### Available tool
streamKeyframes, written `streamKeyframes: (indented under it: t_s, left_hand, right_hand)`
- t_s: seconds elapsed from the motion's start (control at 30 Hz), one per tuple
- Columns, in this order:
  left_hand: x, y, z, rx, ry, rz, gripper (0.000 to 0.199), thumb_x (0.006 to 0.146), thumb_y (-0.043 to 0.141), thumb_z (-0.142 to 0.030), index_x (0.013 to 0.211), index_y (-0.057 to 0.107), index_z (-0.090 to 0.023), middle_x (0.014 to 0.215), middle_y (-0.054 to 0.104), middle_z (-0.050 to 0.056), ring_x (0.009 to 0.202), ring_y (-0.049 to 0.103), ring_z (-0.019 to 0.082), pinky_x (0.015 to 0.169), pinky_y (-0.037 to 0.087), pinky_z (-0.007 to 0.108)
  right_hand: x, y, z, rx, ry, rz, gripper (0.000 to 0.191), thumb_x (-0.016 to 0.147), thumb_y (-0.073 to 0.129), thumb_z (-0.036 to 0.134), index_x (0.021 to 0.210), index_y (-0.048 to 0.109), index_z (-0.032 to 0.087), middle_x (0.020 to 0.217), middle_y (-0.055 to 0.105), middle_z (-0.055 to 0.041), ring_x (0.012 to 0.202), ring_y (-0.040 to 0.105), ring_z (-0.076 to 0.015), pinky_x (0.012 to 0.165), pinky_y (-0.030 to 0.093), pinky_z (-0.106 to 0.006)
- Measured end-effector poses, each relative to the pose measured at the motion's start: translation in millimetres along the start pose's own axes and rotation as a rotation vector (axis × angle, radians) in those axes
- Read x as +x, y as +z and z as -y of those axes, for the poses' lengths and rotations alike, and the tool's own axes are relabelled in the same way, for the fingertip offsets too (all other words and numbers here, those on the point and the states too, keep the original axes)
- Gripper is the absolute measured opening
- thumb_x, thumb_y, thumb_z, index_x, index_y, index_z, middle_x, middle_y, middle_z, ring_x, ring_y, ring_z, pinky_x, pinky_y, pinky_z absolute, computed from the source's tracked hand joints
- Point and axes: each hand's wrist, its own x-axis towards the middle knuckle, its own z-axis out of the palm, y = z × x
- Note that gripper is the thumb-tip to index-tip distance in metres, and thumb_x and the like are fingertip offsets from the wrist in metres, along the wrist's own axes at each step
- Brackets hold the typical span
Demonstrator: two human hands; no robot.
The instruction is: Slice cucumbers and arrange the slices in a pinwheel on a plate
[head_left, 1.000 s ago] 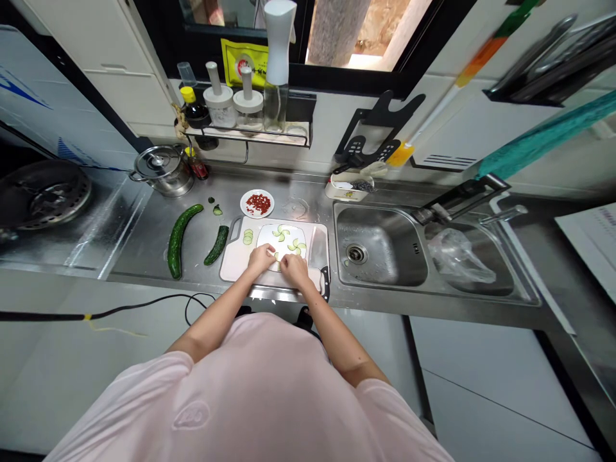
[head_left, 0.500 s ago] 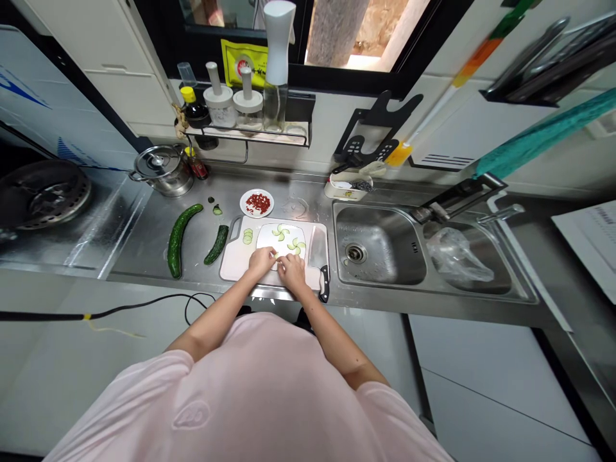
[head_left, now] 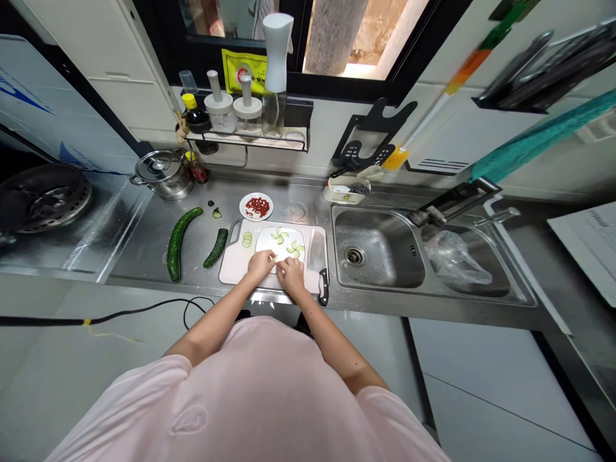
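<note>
My left hand (head_left: pixel 260 264) and my right hand (head_left: pixel 292 274) meet over the near edge of a white plate (head_left: pixel 262 241). Both have their fingers pinched on a small pale-green cucumber slice (head_left: pixel 275 259), mostly hidden by the fingertips. On the plate, thin cucumber slices form two pinwheel shapes, one at the back (head_left: pixel 280 237) and one at the right (head_left: pixel 295 249). The plate rests on a pale cutting board (head_left: pixel 233 268). A short row of cucumber slices (head_left: pixel 247 239) lies on the board's left, and a knife (head_left: pixel 317 248) with a black handle lies along its right side.
Left of the board are a cut cucumber (head_left: pixel 216 248) and a long whole one (head_left: pixel 178 247). Behind it stands a plate of chopped red pieces (head_left: pixel 256 206). A sink (head_left: pixel 385 256) is to the right, a lidded pot (head_left: pixel 166 174) at back left, a condiment shelf (head_left: pixel 245 140) above.
The view has shifted slightly, so everything sits a little lower in the picture. My hands stay pinched together at the plate's near edge; the slices on the plate look the same.
</note>
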Motion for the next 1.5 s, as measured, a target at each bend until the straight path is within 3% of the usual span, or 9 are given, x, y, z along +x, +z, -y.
streamKeyframes:
  t_s: [0.57, 1.13, 1.5]
  left_hand:
    - [-3.2, -3.1, -6.1, 0.052, -0.036, 0.023, 0.024, 0.079, 0.056, -0.022, 0.101, 0.066, -0.024, 0.088, 0.069, 0.002, 0.085, 0.059, 0.016, 0.076, 0.041, 0.024]
    - [-1.2, 1.4, -2.2, 0.052, -0.010, 0.000, 0.022, 0.080, 0.055, -0.025, 0.099, 0.065, -0.024, 0.090, 0.068, 0.002, 0.085, 0.058, 0.016, 0.073, 0.040, 0.024]
    - [-1.7, 2.3, -3.4, 0.089, -0.011, -0.011, 0.022, 0.080, 0.053, -0.023, 0.099, 0.064, -0.024, 0.090, 0.067, 0.002, 0.086, 0.058, 0.016, 0.074, 0.040, 0.025]
  right_hand:
    - [-0.5, 5.7, -3.1, -0.016, -0.030, -0.046, 0.020, 0.090, 0.047, 0.027, 0.095, 0.066, 0.023, 0.091, 0.053, -0.0057, 0.090, 0.039, -0.0202, 0.078, 0.024, -0.032]
    - [-0.1, -1.0, -1.9, -0.007, -0.023, -0.039, 0.023, 0.090, 0.046, 0.029, 0.102, 0.065, 0.024, 0.093, 0.054, -0.0062, 0.090, 0.040, -0.0206, 0.078, 0.026, -0.032]
    - [0.0, -0.4, -0.7, -0.078, -0.047, -0.003, 0.023, 0.091, 0.045, 0.028, 0.098, 0.066, 0.023, 0.093, 0.053, -0.0066, 0.090, 0.039, -0.0203, 0.077, 0.025, -0.032]
